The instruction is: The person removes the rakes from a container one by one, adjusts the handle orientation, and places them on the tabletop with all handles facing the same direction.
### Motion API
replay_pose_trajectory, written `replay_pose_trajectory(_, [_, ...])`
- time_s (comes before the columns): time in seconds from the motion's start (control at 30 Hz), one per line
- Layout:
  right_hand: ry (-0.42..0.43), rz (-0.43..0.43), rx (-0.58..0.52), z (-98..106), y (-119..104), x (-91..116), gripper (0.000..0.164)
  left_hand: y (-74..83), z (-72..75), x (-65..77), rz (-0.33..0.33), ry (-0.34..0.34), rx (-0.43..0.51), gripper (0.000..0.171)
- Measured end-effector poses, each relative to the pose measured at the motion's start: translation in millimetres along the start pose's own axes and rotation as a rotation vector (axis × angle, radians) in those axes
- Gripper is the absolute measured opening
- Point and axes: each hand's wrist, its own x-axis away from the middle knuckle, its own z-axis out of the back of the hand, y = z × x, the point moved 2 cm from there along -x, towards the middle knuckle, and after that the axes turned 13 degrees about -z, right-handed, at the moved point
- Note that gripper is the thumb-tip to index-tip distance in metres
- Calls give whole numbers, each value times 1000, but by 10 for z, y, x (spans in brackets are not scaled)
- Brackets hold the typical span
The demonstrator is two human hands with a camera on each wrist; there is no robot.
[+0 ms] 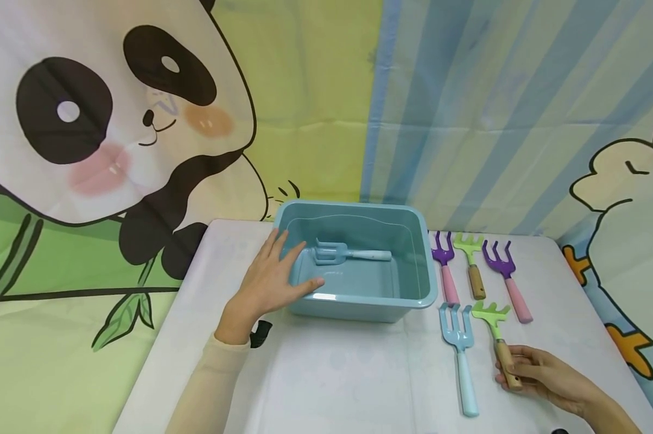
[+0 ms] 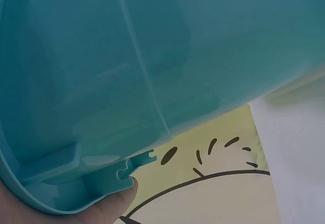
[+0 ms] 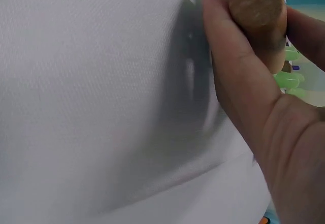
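At the front right my right hand (image 1: 545,377) holds a small green hand rake (image 1: 491,316) by its wooden handle (image 3: 261,26), between thumb and fingers. My left hand (image 1: 269,274) rests on the left side of a blue plastic basin (image 1: 353,308), its fingers spread over the rim. In the left wrist view, part of that hand (image 2: 109,209) shows along the basin's edge (image 2: 61,211). Inside the basin lies a light blue hand fork (image 1: 353,253). Another light blue hand fork (image 1: 464,367) lies just left of the held rake.
Right of the basin lie a purple fork with pink handle (image 1: 448,271), a second green rake (image 1: 474,271) and another purple fork (image 1: 511,280). A white cloth (image 1: 348,374) covers the table. Behind it hangs a printed cartoon backdrop (image 1: 315,120).
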Motion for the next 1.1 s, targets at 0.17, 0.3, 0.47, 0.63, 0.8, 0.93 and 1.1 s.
replay_pose_trajectory(0.17, [105, -24, 121, -11, -53, 15, 70, -5, -3, 7, -5, 12, 9, 102])
replay_pose_trajectory(0.3, [225, -84, 193, -50, -97, 15, 70, -6, -4, 10, -14, 24, 12, 100])
replay_pose_trajectory(0.47, [286, -102, 260, -42, -156, 59, 67, -7, -4, 13, -14, 28, 8, 100])
replay_pose_trajectory(0.63, [263, -53, 310, 24, -268, 137, 61, -9, -7, 20, -12, 26, 13, 101])
replay_pose_trajectory(0.8, [252, 30, 386, 26, -515, 200, 57, -7, 1, 13, -12, 20, 6, 101])
replay_pose_trajectory(0.93, [264, 102, 449, -60, -807, 243, 57, -8, -1, 2, -17, 19, 3, 101])
replay_pose_trajectory(1.1, [273, 227, 557, -243, -1250, 316, 52, -7, -7, -5, -23, 31, 6, 101])
